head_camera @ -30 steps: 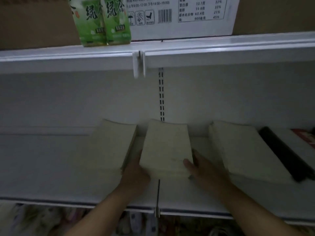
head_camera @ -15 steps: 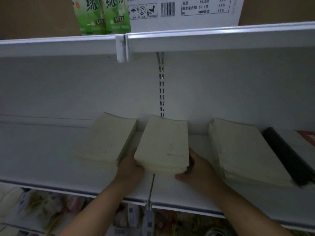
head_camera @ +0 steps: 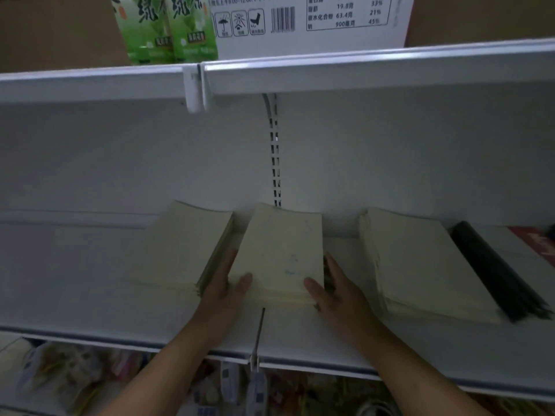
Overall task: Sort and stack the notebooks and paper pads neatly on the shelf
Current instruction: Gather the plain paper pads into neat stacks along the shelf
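Three cream pad stacks on the white shelf (head_camera: pixel 75 298), mid-frame. Left stack (head_camera: pixel 183 250) crowds the left hand (head_camera: pixel 220 292). Middle stack (head_camera: pixel 282 250) is pressed between both hands, fingers straight along its sides, thumbs on top. Right hand (head_camera: pixel 338 291); right stack (head_camera: pixel 420 265) apart, a black bundle (head_camera: pixel 492 271) alongside.

Bare white metal shelf board (head_camera: pixel 75 280) lies open across the whole stretch left of the left pale cream paper-pad stack (head_camera: pixel 183 247) and along the front strip. The narrow slot between that stack and the middle cream paper-pad stack (head_camera: pixel 279 247) is filled by the left hand (head_camera: pixel 223 291). The wider gap before the right cream paper-pad stack (head_camera: pixel 420 265) holds the right hand (head_camera: pixel 336 289). A long black bundle (head_camera: pixel 495 271) lies just beside that stack's right side. The white upper shelf lip (head_camera: pixel 360 73) limits headroom.
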A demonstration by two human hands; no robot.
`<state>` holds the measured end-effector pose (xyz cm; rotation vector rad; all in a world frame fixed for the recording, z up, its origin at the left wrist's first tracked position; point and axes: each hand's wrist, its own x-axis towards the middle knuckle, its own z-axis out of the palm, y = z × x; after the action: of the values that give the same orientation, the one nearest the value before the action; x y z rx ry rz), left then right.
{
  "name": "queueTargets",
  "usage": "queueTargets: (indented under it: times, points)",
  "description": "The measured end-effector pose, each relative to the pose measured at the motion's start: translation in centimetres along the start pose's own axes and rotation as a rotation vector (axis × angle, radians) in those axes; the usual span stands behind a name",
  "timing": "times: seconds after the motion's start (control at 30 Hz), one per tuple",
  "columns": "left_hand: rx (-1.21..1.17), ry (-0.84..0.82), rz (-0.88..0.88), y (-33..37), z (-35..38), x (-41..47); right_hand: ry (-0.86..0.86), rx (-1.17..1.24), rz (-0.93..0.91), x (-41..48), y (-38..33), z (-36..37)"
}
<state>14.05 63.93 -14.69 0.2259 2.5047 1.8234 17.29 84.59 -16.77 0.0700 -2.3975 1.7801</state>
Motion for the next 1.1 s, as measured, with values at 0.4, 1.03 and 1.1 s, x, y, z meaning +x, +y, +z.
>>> queueTargets:
  times: [0.4, 1.03, 1.1]
  points:
    - [-0.040, -0.043, -0.017, -0.2, -0.4, -0.2, -0.088, -0.246, 0.002, -0.3, -1.4, 0.7]
    - [0.268, -0.030, 0.828, -0.6, 0.8, -1.6, 0.453, -0.450, -0.330, -7.5, -4.8, -3.0]
    - [0.158, -0.119, 0.814, 1.9, 3.0, -3.2, 0.513, -0.565, -0.222, -5.7, -5.3, -7.7]
